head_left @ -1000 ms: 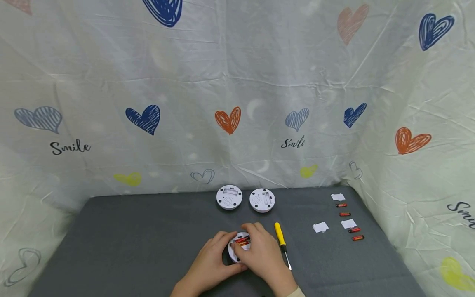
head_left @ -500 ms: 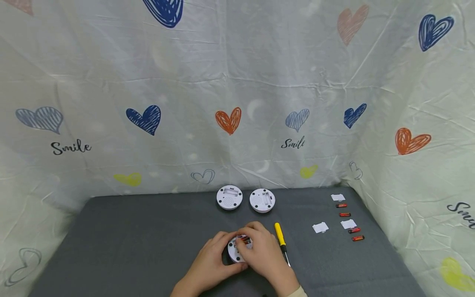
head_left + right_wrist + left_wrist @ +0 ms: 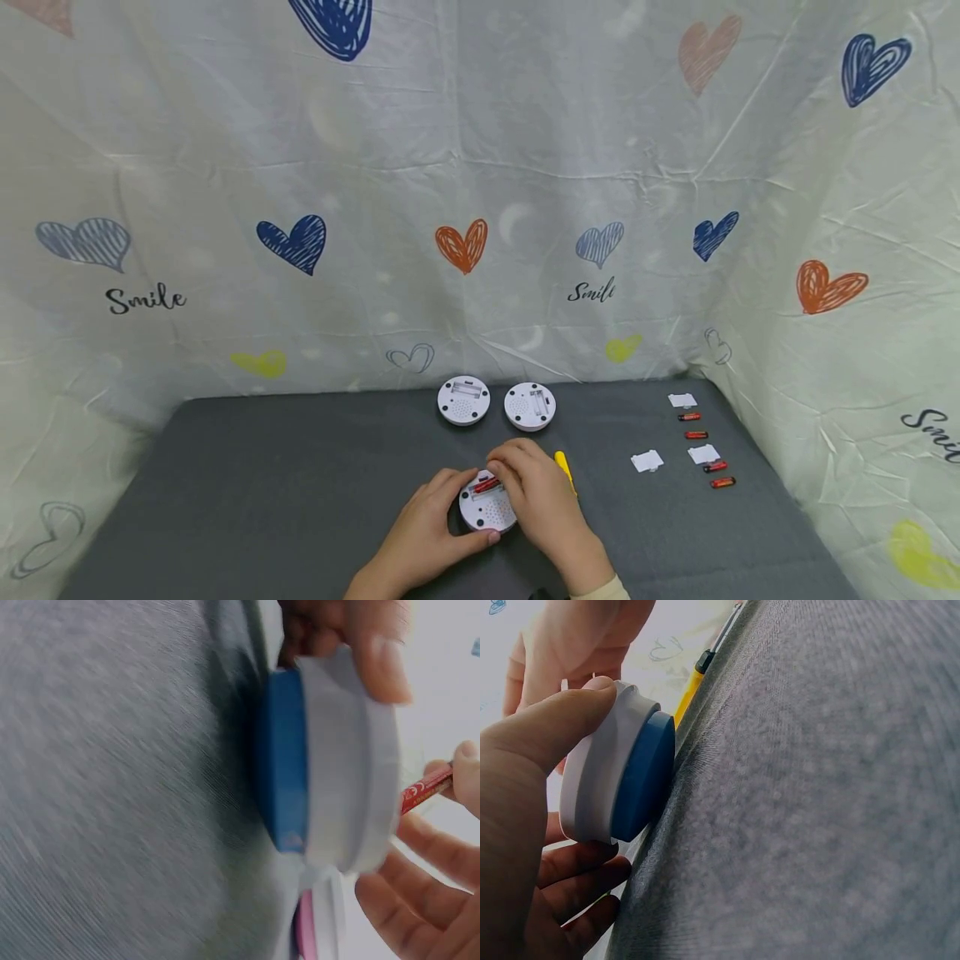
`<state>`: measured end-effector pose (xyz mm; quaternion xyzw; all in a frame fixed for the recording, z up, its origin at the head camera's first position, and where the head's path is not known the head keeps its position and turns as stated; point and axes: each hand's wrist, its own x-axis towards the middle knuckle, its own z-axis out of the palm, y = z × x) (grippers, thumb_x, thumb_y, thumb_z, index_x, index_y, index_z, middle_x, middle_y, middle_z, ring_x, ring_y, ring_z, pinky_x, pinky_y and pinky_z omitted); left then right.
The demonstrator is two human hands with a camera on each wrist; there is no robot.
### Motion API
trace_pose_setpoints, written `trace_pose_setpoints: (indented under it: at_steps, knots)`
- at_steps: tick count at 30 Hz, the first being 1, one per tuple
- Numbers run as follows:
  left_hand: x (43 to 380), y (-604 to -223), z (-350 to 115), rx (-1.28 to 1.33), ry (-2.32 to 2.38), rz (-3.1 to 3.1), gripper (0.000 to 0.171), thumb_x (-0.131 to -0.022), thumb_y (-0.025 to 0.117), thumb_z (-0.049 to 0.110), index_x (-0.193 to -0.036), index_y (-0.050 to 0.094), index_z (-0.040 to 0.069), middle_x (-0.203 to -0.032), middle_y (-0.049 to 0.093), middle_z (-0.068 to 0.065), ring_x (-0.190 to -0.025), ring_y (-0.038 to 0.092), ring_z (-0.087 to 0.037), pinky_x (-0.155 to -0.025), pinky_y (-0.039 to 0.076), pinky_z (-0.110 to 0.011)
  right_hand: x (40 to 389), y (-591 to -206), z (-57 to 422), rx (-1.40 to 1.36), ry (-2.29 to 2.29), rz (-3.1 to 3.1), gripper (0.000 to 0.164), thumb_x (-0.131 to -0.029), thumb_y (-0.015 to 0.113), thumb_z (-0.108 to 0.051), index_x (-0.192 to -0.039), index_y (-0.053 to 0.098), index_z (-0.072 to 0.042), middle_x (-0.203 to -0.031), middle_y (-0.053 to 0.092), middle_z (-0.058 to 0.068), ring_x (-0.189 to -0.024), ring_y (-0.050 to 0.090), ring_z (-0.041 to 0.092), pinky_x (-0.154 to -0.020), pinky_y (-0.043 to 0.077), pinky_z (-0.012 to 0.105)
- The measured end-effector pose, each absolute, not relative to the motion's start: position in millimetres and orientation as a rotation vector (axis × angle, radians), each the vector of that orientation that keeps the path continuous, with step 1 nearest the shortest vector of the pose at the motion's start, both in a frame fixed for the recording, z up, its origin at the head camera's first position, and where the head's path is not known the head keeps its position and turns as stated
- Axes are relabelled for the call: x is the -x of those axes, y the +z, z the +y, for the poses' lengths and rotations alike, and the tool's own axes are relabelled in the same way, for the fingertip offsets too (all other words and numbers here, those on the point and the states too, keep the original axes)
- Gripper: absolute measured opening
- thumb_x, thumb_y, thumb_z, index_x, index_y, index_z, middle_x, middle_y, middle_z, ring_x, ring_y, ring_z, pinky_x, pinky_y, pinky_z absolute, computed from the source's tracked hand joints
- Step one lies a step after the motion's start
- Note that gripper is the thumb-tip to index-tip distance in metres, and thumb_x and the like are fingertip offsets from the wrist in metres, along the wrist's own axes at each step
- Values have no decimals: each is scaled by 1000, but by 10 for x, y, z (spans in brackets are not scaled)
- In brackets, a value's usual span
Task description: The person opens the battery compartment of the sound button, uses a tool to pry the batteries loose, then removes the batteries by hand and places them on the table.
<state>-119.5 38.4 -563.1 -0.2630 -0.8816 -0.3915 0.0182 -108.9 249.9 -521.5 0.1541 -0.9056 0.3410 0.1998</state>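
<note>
My left hand [image 3: 431,525] grips a round white device [image 3: 483,507] by its rim, its speaker holes and battery slot facing up. In the left wrist view, the device's blue side [image 3: 645,780] faces the grey table, and the thumb lies on the white rim. My right hand [image 3: 542,500] is at the device's right side. Between its thumb and a finger it pinches one end of a red battery [image 3: 426,789], which sticks out tilted at the slot. Whether another battery sits in the slot is hard to tell. Just right of that hand lies a yellow-handled screwdriver [image 3: 564,467], partly hidden.
Two similar devices [image 3: 463,401] [image 3: 530,407] lie at the back, their slots upward. To the right are white battery covers [image 3: 647,461] and several red batteries [image 3: 696,435]. A patterned curtain [image 3: 360,317] hangs behind the grey table [image 3: 285,483].
The right thumb pressed over the slot half a second ago. Now that hand has shifted up and right, baring more of the device face and covering more of the screwdriver. The left hand keeps its grip.
</note>
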Motion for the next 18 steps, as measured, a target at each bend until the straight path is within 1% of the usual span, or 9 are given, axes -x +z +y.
trace_pose_setpoints:
  at_steps: [6,11,14,18]
  knots:
    - [1197,-5630,390,807,-1212,-2754,87,-84,86,72,-147,67,16,-130,65,12,-114,64,-15,-99,56,-48,1124,-5174,2649,-374,1179,-2466,11,-104,75,-17,-114,81,-15,-106,77,-8,-97,72,7,-84,62,35]
    - [1202,-5618,393,793,-1238,-2790,89,-84,83,75,-149,66,16,-131,65,11,-115,63,-17,-99,56,-51,1142,-5158,2786,-340,1291,-2454,11,-103,78,-19,-113,81,-20,-104,75,-13,-93,72,6,-82,62,32]
    - [1211,-5610,398,784,-1241,-2814,91,-84,81,77,-149,65,16,-132,64,10,-116,63,-18,-100,56,-53,1155,-5155,2853,-312,1286,-2435,11,-102,80,-20,-113,81,-22,-104,73,-13,-92,72,6,-81,63,32]
    - [1215,-5605,407,782,-1227,-2819,92,-83,81,78,-149,66,15,-133,64,9,-116,63,-18,-100,55,-53,1162,-5136,2939,-265,1287,-2376,16,-98,85,-14,-112,80,-19,-106,72,-6,-94,74,10,-83,64,36]
